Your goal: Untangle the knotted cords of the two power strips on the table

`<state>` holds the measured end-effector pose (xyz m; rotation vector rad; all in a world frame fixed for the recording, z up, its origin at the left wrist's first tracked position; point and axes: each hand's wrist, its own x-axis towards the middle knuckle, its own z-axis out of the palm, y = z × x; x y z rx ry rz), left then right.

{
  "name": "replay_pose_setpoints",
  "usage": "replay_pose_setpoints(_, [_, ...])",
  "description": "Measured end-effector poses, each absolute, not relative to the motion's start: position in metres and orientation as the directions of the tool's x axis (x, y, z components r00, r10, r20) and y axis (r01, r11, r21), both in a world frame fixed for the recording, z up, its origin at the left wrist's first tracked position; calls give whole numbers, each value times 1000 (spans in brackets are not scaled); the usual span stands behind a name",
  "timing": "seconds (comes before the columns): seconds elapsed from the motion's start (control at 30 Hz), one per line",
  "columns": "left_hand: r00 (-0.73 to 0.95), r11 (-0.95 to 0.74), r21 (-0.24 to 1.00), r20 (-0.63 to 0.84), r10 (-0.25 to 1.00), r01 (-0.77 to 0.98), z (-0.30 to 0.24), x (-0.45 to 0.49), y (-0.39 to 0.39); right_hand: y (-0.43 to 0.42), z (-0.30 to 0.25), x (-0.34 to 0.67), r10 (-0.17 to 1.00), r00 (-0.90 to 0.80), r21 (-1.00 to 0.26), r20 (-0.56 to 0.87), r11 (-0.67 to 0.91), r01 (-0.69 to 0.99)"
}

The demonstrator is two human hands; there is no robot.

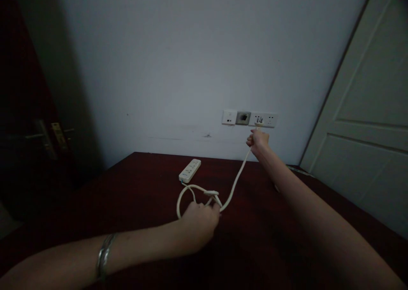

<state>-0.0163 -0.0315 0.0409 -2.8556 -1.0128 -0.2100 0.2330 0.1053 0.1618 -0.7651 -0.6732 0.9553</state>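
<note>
A white power strip (190, 170) lies on the dark red table (134, 196) near the wall. Its pale cord (236, 181) loops across the table and rises to the right. My left hand (199, 226), with a metal bracelet on the wrist, is closed on the bundled loop of cord. My right hand (257, 142) is raised against the wall, fingers closed on the plug (259, 124) at the cord's end, right at the white wall socket plate (263, 119).
A row of wall plates (229, 117) sits low on the grey wall, one with a dark centre. A white panelled door (366, 145) stands at the right. A dark door with a brass handle (54, 137) is at the left.
</note>
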Motion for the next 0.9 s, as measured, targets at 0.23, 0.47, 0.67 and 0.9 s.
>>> replay_pose_setpoints(0.23, [792, -23, 921, -320, 520, 388, 67, -34, 4, 85, 188, 242, 893, 430, -760, 130, 368, -536])
replay_pose_setpoints(0.47, [881, 369, 903, -348, 320, 223, 62, -50, 11, 62, 218, 231, 931, 288, -692, 227, 362, -624])
replay_pose_setpoints(0.67, [892, 362, 932, -152, 425, -14, 62, -58, 6, 50, 234, 244, 895, 325, -653, 307, 446, -612])
replay_pose_setpoints(0.9, [775, -36, 997, 78, 628, -71, 66, -47, -1, 61, 211, 269, 850, 508, -632, 135, 469, -616])
